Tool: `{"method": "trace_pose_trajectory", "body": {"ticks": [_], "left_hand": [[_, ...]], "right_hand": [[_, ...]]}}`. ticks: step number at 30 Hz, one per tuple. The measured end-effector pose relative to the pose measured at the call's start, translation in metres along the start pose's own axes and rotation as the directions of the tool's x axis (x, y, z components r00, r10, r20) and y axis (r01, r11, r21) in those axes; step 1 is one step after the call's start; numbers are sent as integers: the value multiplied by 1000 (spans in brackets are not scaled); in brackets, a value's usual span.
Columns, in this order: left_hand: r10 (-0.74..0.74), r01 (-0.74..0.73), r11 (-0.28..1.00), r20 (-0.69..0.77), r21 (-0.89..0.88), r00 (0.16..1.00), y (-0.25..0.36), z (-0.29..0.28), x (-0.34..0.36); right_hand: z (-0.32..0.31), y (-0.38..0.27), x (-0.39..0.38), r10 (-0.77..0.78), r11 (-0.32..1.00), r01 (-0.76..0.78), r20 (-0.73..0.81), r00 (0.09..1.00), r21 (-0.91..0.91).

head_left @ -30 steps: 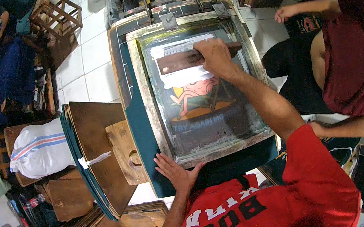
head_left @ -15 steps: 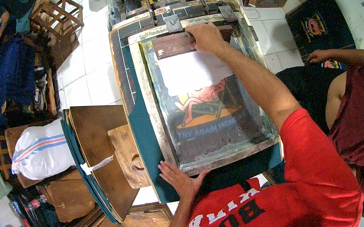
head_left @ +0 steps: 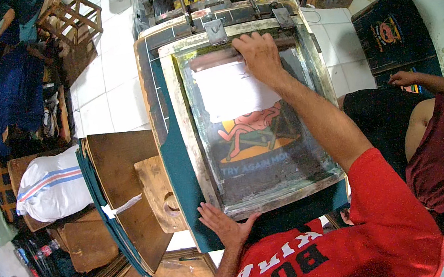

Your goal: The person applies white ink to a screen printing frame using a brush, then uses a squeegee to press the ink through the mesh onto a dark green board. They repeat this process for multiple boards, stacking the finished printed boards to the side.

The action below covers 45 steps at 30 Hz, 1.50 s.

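Observation:
A screen-printing frame (head_left: 170, 82) with a pale, worn border lies over dark green fabric (head_left: 182, 163) on a board. Through its mesh shows a printed cartoon figure (head_left: 255, 127) in a folding chair, with lettering below. My right hand (head_left: 261, 55) is closed over a brown squeegee (head_left: 211, 59) at the frame's far end; part of the squeegee is hidden under the fingers. A bright white patch (head_left: 231, 90) covers the mesh just nearer than the squeegee. At the near left corner my left hand (head_left: 226, 226) rests against the frame's edge, open with its fingers spread.
Metal hinge clamps (head_left: 216, 31) hold the frame's far side. Brown boards with dark cloth (head_left: 126, 195) stand at left, beside a white bundle (head_left: 53, 184). A co-worker in a maroon shirt (head_left: 442, 154) sits close at right, near dark printed fabric (head_left: 392, 33).
My right hand has turned on the squeegee, its knuckles now uppermost, and the squeegee looks more tilted. My left hand keeps its place at the corner. The whole view has shifted slightly.

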<state>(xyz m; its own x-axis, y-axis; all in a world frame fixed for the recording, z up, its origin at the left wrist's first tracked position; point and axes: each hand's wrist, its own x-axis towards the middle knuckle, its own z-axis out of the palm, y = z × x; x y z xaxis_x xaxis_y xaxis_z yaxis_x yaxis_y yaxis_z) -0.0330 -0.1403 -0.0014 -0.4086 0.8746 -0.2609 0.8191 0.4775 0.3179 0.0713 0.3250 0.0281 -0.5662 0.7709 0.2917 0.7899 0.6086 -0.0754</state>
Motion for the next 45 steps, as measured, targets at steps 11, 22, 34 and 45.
{"method": "trace_pose_trajectory", "body": {"ticks": [11, 22, 34, 45], "left_hand": [[-23, 23, 1000, 37, -1, 999, 2, 2, 0], [44, -96, 911, -137, -401, 990, -35, 5, -1], [-105, 0, 772, -127, -636, 986, -37, 1, -23], [-44, -103, 697, -185, -710, 982, -27, -27, -13]], "right_hand": [[-31, -36, -84, 7, 999, -9, 48, 999, 52], [-40, -43, -99, 17, 999, -21, 111, 994, 39], [-45, 11, -1, -3, 987, -22, 154, 988, 158], [-40, 12, 9, 75, 984, -40, -194, 978, 175]]}}
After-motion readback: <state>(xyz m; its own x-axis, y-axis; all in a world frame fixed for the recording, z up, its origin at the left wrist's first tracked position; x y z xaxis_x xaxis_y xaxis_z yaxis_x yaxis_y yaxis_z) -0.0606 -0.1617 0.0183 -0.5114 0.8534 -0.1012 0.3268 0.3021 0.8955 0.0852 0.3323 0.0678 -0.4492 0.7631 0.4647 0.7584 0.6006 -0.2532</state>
